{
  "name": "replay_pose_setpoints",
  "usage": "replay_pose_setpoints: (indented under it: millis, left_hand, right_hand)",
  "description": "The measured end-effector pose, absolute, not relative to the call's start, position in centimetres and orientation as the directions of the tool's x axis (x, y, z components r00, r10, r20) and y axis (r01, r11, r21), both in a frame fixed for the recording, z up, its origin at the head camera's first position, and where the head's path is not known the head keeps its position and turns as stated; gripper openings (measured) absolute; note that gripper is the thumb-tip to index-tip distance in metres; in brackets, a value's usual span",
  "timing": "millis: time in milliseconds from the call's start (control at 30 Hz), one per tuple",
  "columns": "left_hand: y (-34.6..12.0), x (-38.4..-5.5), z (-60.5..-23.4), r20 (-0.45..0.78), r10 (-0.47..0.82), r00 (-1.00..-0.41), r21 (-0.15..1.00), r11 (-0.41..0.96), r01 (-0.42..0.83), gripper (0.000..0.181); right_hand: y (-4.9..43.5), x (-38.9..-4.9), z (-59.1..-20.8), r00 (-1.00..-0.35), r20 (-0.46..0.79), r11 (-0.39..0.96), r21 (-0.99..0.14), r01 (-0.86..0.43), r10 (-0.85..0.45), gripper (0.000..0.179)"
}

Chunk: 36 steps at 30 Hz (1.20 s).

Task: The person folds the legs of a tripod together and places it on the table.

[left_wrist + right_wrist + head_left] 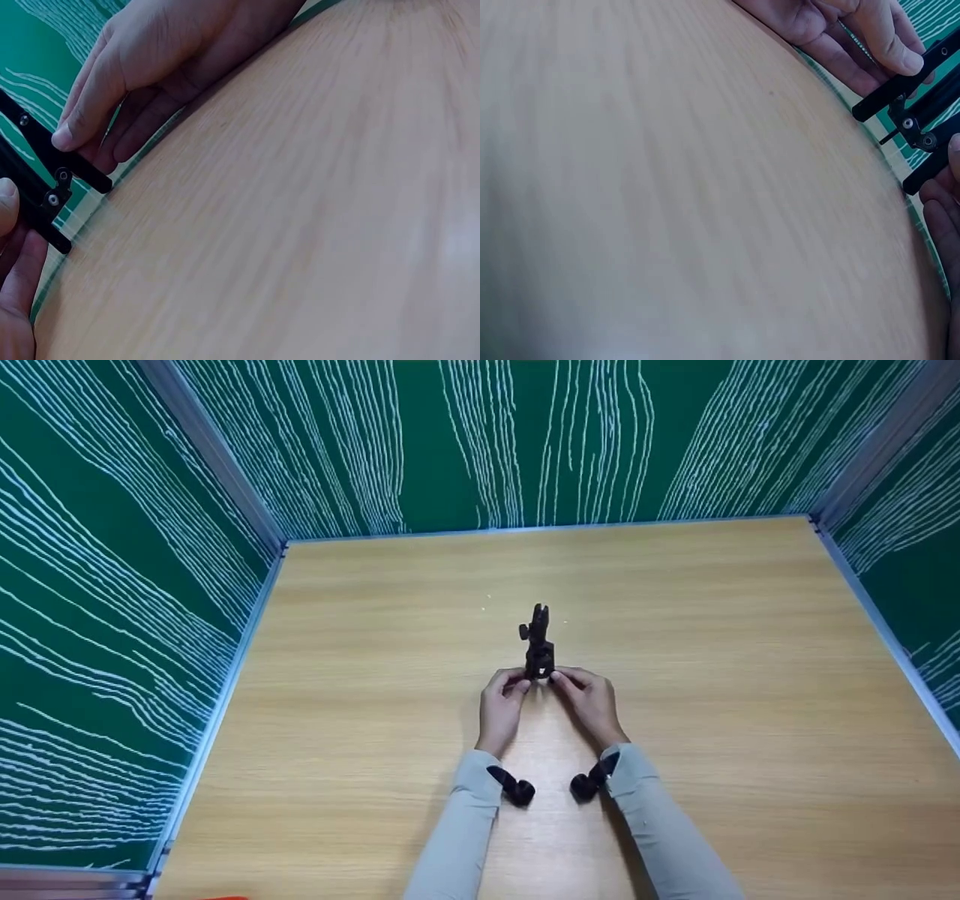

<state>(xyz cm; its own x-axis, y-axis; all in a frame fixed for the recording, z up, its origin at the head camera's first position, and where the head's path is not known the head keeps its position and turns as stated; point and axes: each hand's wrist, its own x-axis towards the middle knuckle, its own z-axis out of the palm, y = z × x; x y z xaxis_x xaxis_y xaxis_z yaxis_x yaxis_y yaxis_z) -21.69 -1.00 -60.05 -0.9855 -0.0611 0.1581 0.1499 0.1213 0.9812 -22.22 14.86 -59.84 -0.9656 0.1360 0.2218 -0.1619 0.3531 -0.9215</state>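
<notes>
A small black tripod (pixel 538 649) stands out in front of both hands, a side knob at its upper left. My left hand (pixel 501 712) pinches the lower end of one leg between thumb and fingers. From the other side my right hand (pixel 596 709) pinches another leg the same way. Close up in the left wrist view, two legs (pixel 52 146) spread apart, joined by a small hinged brace (pixel 60 187) with screws. The right wrist view has the same brace (pixel 909 124) between the legs, just above the tabletop.
The wooden table (pixel 360 660) is bounded by green panels (pixel 435 450) with white wavy lines at the back and sides. A few tiny white specks (pixel 486 598) lie beyond the tripod. A red-orange edge (pixel 225 898) shows at the bottom left. Black wrist cameras (pixel 517 791) sit on the sleeves.
</notes>
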Motion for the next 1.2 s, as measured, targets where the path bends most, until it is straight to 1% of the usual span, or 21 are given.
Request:
replay_pose_setpoints:
  millis: [167,367,500,533,733,833,967,1200]
  left_hand:
    - [-0.9,-21.7,-59.9,0.162,-0.065,-0.985,0.980,0.126,0.152,0.019]
    - [-0.7,-21.6,-59.9,0.160,-0.056,-0.985,0.985,0.078,0.156,0.018]
    - [-0.6,-21.6,-59.9,0.139,-0.054,-0.989,0.989,0.052,0.136,0.019]
    - [-0.6,-21.6,-59.9,0.134,-0.052,-0.990,0.990,0.044,0.131,0.019]
    - [-0.5,-21.5,-59.9,0.135,-0.049,-0.990,0.990,0.041,0.133,0.018]
    - [-0.6,-21.4,-59.8,0.138,-0.054,-0.989,0.990,0.046,0.136,0.018]
    - [-0.6,-21.3,-59.6,0.126,-0.057,-0.990,0.992,0.033,0.124,0.023]
    - [-0.7,-21.5,-58.9,0.137,-0.038,-0.990,0.991,0.005,0.136,0.034]
  right_hand:
    - [14.9,-22.2,-59.7,-0.970,0.205,0.350,-0.925,-0.148,0.130,0.016]
    - [15.0,-22.2,-59.7,-0.971,0.206,0.331,-0.931,-0.157,0.121,0.017]
    - [15.0,-22.2,-59.8,-0.971,0.209,0.328,-0.931,-0.161,0.115,0.019]
    - [14.9,-22.0,-59.3,-0.972,0.206,0.328,-0.931,-0.159,0.114,0.019]
    - [15.0,-22.1,-59.4,-0.978,0.178,0.308,-0.941,-0.139,0.105,0.020]
    - [15.0,-22.3,-60.1,-0.975,0.195,0.300,-0.941,-0.156,0.106,0.020]
    - [14.9,-22.3,-60.2,-0.972,0.213,0.278,-0.944,-0.178,0.101,0.019]
    - [14.9,-22.3,-60.3,-0.978,0.186,0.265,-0.952,-0.156,0.093,0.022]
